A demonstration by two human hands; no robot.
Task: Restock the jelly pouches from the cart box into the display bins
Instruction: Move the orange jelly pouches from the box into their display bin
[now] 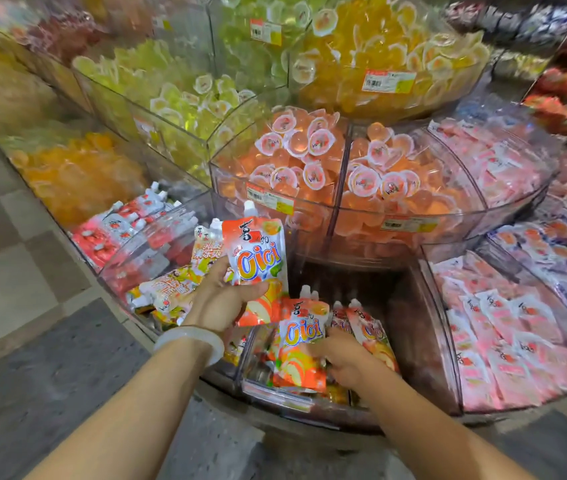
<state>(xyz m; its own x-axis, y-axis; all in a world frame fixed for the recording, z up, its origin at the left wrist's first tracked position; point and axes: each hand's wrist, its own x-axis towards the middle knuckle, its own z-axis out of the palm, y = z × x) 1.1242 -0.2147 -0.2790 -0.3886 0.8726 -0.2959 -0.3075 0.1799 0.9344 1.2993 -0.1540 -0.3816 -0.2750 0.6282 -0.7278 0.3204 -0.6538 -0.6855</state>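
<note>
The landmark here is the clear front bin on the lowest tier of a round, tiered display, directly below the camera. The left hand hovers just above and to the left of that bin, its thumb and fingers curled round the lower part of an orange jelly pouch that stands upright with its white spout on top. A pale bangle circles the left wrist. The right hand is down inside the bin, its fingers pinching the side of a second orange pouch, which stands upright against the bin's front wall. More orange pouches stand just behind the right hand in the same bin, and the back part of the bin is dark and unfilled. To the left of the bin, a neighbouring compartment holds yellow and white pouches, and further left lie red pouches. To the right of the bin, a compartment is packed with pink packets. On the tier above the bin sit peach jelly cups behind a clear wall bearing a price label; higher tiers hold yellow-green cups and orange-yellow cups. The floor to the left of the bin is grey stone. The cart box does not show in this view.
</note>
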